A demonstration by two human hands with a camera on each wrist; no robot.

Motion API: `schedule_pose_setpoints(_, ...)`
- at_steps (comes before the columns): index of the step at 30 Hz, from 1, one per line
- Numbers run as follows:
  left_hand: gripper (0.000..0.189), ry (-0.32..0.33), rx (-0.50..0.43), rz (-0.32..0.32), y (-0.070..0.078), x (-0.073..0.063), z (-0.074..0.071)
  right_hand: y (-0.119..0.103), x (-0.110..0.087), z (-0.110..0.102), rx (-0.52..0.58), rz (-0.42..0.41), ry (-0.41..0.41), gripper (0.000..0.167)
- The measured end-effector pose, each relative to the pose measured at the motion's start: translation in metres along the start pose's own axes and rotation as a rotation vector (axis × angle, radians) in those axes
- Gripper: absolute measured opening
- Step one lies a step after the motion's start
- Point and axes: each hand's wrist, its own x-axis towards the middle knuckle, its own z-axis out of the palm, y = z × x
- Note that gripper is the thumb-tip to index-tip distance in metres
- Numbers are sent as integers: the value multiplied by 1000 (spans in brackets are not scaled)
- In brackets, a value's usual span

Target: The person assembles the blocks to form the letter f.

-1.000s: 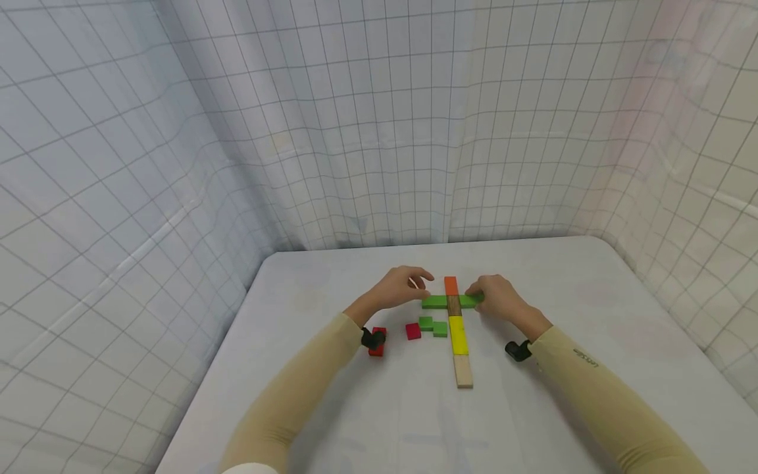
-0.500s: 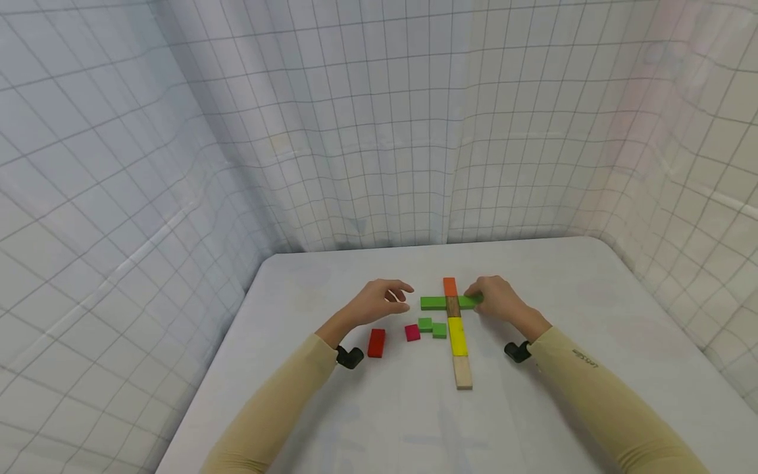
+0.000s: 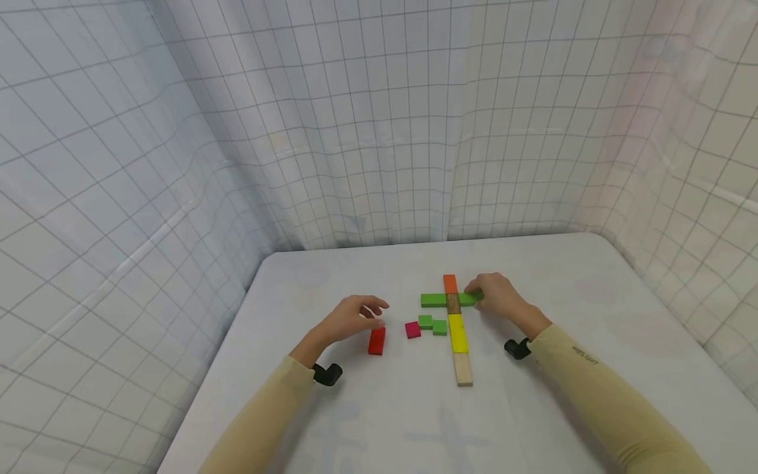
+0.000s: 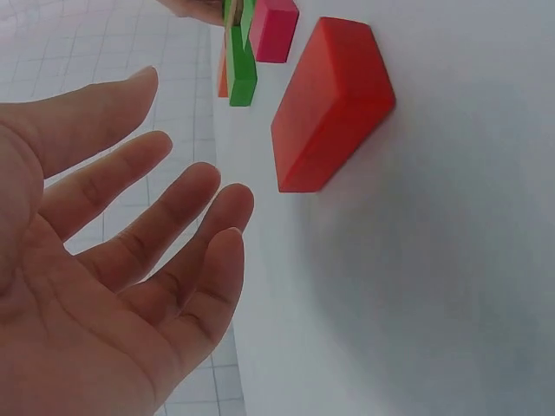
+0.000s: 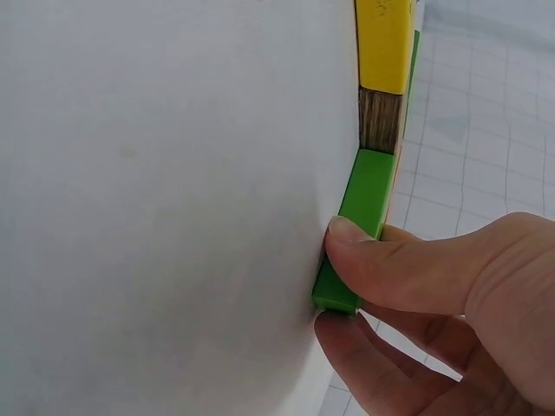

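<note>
My right hand (image 3: 499,295) pinches the outer end of a long green block (image 5: 368,186) between thumb and fingers, and the block lies against a brown wood-grain block (image 5: 380,120). A matching green block (image 3: 433,301) extends from the brown one's other side. Orange (image 3: 450,284), yellow (image 3: 458,334) and pale wood (image 3: 463,370) blocks line up with the brown one, so the pieces form a cross. My left hand (image 3: 349,317), fingers spread and holding nothing, hovers beside a red rectangular block (image 4: 325,104). Its thumb overlaps the block's far end in the head view.
Between the red block and the cross lie a crimson square block (image 3: 412,330) and two small green blocks (image 3: 425,322). The white table (image 3: 326,276) is bordered at the back and sides by grid-patterned curtains (image 3: 379,131).
My left hand has moved away from the left green block, leftward and nearer to me, over to the red block. My right hand keeps its pinch on the other green block.
</note>
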Motion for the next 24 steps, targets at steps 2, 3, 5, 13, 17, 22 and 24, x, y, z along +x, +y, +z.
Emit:
schedule_pose_setpoints(2,37,7,-3,-10,-5,-5,-1,0,1,1,-4,-2,-2,38)
schedule_pose_setpoints(3,37,9,-5,-16,-8,-7,-2,1,1,2,-6,0,-1,38)
schedule_pose_setpoints(5,37,8,-7,-23,-12,-11,-3,2,1,3,-10,3,6,38)
schedule_pose_setpoints(13,38,-36,-31,-28,-20,-18,-2,8,0,4,7,-2,16,36)
schedule_pose_setpoints(17,39,-42,-18,-29,-22,-19,-1,6,-1,4,19,3,8,37)
schedule_pose_setpoints(22,43,-44,19,-35,-24,-19,1,6,-1,4,26,8,14,37)
schedule_pose_setpoints(24,45,-51,35,-44,-25,-18,2,7,-1,5,28,9,19,38)
